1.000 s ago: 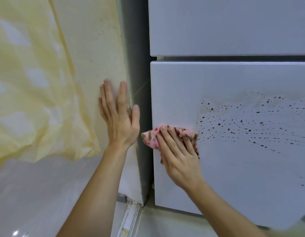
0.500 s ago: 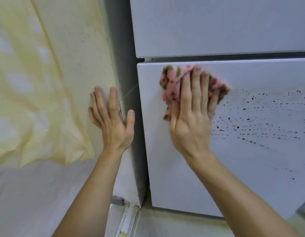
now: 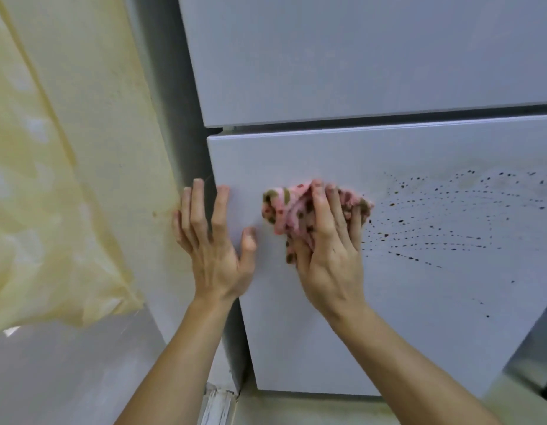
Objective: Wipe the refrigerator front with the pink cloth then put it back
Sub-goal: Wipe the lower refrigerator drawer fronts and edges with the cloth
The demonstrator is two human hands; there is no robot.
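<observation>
Pink cloth [image 3: 300, 210] now lowered from door's top edge to mid-panel, pressed by gripping right hand [image 3: 330, 256]. Left hand [image 3: 214, 240] laid flat on refrigerator front [image 3: 388, 317]. Dark speckles [image 3: 444, 216] rightward; yellow curtain [image 3: 36, 179] left.

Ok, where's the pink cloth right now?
In the head view the pink cloth is pressed under the right hand against the lower fridge door, left of the dark spots.
</observation>
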